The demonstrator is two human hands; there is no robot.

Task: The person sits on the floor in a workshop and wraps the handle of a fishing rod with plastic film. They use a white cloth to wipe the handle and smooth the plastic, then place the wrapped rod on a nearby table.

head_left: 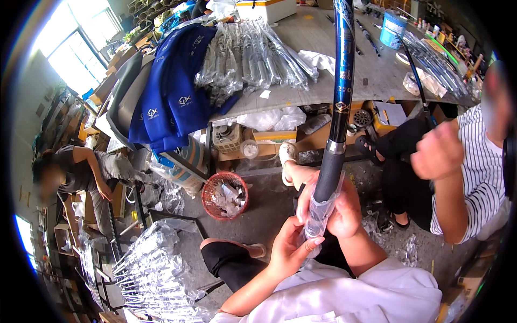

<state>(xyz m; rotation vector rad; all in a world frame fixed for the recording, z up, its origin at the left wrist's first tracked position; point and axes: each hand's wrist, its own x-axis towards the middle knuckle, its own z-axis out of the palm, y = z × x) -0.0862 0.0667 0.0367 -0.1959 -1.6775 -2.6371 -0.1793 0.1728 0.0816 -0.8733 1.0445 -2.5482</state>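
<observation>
A blue and black fishing rod point(343, 81) stands nearly upright before me, its dark grip point(329, 172) lowest. A clear plastic sleeve point(319, 215) covers the lower end of the grip. My right hand point(347, 210) is closed round the sleeved end from the right, part of its fingers hidden behind the rod. Lower down, my left hand point(293, 245) pinches the plastic between thumb and fingers. The very bottom of the rod is hidden by the hands and the plastic.
Plastic-wrapped rods point(250, 54) and blue cloth bags point(172, 91) lie on the workbench point(301, 32). Below stands a red waste basket point(204, 199). More wrapped rods point(156, 274) rest at lower left. A co-worker in a striped shirt point(474, 172) sits at right; another person point(81, 172) is at left.
</observation>
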